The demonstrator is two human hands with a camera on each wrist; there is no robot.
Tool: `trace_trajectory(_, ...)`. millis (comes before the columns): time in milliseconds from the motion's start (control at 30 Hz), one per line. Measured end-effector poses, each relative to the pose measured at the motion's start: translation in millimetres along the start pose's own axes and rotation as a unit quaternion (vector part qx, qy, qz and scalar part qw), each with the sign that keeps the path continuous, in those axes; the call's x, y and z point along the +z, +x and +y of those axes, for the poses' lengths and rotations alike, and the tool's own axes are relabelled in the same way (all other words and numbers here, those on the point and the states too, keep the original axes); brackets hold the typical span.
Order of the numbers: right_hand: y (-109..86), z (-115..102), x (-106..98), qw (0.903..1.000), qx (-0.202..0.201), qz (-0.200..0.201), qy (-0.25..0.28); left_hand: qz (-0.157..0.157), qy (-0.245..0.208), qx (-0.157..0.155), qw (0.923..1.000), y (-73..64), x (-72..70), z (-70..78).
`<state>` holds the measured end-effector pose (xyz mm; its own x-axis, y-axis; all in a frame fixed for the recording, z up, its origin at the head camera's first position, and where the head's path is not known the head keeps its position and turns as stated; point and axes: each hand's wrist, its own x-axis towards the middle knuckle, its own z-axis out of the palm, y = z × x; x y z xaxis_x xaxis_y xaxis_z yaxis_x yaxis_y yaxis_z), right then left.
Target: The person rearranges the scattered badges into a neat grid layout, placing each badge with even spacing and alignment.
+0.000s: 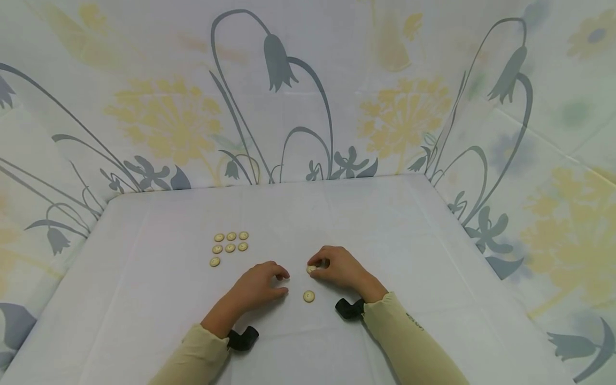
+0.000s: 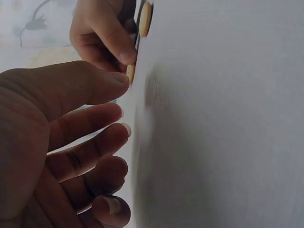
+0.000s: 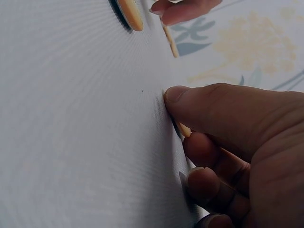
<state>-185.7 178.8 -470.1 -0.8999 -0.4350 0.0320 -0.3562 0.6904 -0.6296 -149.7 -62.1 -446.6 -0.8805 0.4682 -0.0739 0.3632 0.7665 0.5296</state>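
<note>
My right hand [image 1: 332,266] pinches a small cream button [image 1: 312,269] between thumb and fingers, just above the white cloth. In the right wrist view only a sliver of that button [image 3: 185,129] shows between the thumb and a finger of the right hand [image 3: 223,137]. A second cream button [image 1: 308,296] lies loose on the cloth between my hands, also visible as the loose button [image 3: 130,14]. My left hand [image 1: 269,280] rests on the cloth beside it. Its fingers are loosely curled and hold nothing, as the left hand [image 2: 71,137] shows in its wrist view.
Several more cream buttons [image 1: 230,247] lie in neat rows to the left of my hands. The table [image 1: 385,224] is covered in white cloth. Floral fabric walls [image 1: 308,107] close it in at the back and on both sides.
</note>
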Motion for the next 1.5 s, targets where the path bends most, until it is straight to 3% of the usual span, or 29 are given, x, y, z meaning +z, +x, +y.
trace_trajectory(333, 0.6, 1, 0, 1.0000, -0.004, 0.003, -0.001, -0.022, 0.009, 0.036, 0.9991, 4.8, 7.2, 7.8)
trace_trajectory(933, 0.7, 1, 0, 1.0000, -0.005, 0.001, 0.001, -0.057, 0.025, 0.037, 0.9974, 12.5, 16.6, 24.9)
trace_trajectory(1233, 0.5, 1, -1, 1.0000, -0.008, 0.000, -0.002, -0.054, 0.042, 0.073, 0.9950, 13.6, 17.4, 30.9)
trace_trajectory(1500, 0.1, 0, -1, 1.0000, -0.007, 0.000, -0.002, -0.049, 0.056, 0.075, 0.9944, 14.3, 18.7, 33.5)
